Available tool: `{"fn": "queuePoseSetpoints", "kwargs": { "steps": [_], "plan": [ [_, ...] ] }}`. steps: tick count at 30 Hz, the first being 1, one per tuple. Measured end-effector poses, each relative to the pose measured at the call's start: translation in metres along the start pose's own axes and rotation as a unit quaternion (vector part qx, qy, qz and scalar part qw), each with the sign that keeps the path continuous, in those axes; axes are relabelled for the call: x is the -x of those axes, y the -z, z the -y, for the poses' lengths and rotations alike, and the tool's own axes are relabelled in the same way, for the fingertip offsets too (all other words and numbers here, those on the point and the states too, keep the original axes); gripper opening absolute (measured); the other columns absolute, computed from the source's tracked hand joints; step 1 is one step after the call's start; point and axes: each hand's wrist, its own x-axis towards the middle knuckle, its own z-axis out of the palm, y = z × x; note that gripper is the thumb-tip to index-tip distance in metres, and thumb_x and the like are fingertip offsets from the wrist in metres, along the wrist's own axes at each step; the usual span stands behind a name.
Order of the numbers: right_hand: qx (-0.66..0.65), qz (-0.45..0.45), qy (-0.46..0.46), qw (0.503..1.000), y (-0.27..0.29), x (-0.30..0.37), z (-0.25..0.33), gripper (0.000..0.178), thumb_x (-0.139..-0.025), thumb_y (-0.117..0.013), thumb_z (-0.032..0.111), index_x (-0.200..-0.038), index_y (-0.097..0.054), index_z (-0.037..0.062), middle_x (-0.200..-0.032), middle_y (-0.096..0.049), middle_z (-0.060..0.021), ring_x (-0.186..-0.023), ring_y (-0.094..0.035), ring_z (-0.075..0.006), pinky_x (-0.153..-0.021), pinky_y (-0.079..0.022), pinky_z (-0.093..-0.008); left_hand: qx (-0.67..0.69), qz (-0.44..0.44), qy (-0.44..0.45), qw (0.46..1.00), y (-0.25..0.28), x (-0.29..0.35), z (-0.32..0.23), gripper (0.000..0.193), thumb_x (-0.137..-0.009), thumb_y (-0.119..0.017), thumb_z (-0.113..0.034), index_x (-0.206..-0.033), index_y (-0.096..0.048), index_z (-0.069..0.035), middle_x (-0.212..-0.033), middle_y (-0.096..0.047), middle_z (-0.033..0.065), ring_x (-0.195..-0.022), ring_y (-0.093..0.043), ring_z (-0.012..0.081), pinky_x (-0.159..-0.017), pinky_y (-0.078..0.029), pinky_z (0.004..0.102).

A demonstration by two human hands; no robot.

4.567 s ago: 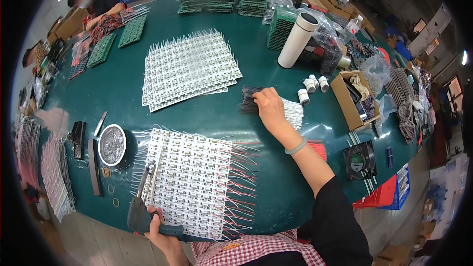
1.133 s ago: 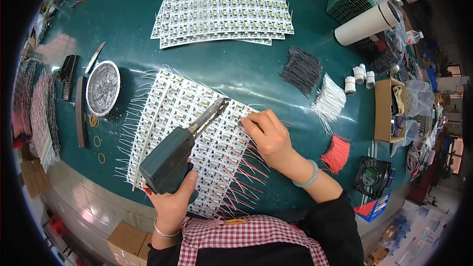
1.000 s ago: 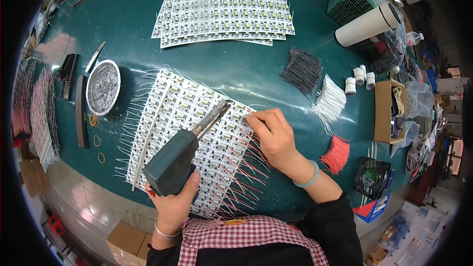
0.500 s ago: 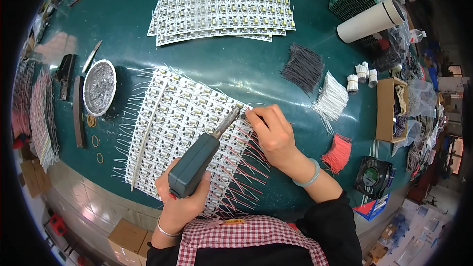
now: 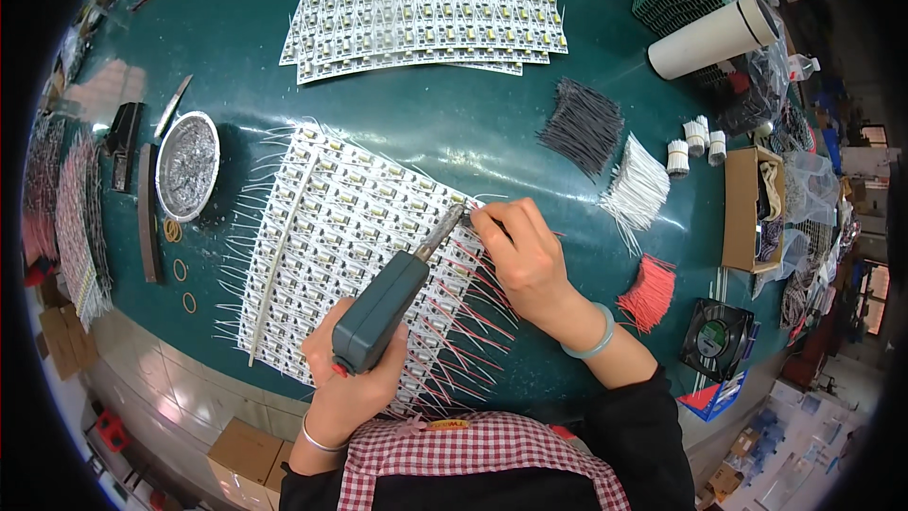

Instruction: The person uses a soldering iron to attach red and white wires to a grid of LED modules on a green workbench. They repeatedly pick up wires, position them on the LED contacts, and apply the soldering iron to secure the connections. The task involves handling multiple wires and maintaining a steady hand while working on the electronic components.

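My left hand [image 5: 355,369] is wrapped round the grip of a dark green soldering gun [image 5: 381,310]. Its greyish tip slants up to the far right corner of a white circuit board panel [image 5: 350,227] covered with small components. At that corner my right hand [image 5: 523,251] pinches a thin wire, mostly hidden by the fingertips, close beside the tip. Red and dark wires [image 5: 463,331] stick out along the panel's right edge, and pale wires [image 5: 241,255] fringe its left edge. A thin pale strip [image 5: 282,260] lies across the panel's left part.
More panels [image 5: 426,19] are stacked at the back. To the right lie black wires [image 5: 582,126], white wires [image 5: 636,185], red wires [image 5: 647,293] and a small fan [image 5: 716,339]. A foil-like bowl [image 5: 188,167] stands left, near rubber bands [image 5: 181,270]. A white tumbler [image 5: 709,40] lies back right.
The soldering gun in my left hand has shifted slightly right and away from me, its tip closer to my right fingertips. My right hand stays almost still.
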Motion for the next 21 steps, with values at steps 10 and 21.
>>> {"fn": "queuePoseSetpoints", "kwargs": {
  "steps": [10, 21],
  "plan": [
    [0.006, 0.006, -0.001, 1.000, 0.002, 0.000, 0.001, 0.034, -0.070, -0.063, -0.002, -0.104, -0.062, -0.0074, -0.099, -0.060, -0.0144, -0.087, -0.057, -0.0276, -0.068, -0.052, -0.0320, -0.003, 0.014, -0.022, 1.000, 0.003, -0.001, -0.005, 0.012, -0.075, -0.073, 0.001, -0.085, -0.068, 0.001, -0.074, -0.060, 0.0058, -0.058, -0.054, 0.0109, -0.052, -0.042, 0.0264],
    [0.008, 0.002, -0.003, 1.000, 0.001, 0.001, 0.001, 0.033, -0.071, -0.063, -0.001, -0.104, -0.062, -0.0068, -0.098, -0.059, -0.0135, -0.087, -0.058, -0.0270, -0.065, -0.052, -0.0316, 0.041, -0.008, -0.014, 0.999, 0.007, 0.004, -0.004, 0.019, -0.074, -0.073, 0.002, -0.092, -0.069, 0.005, -0.080, -0.065, 0.0085, -0.063, -0.059, 0.0116, -0.056, -0.046, 0.0248]
  ]
}}
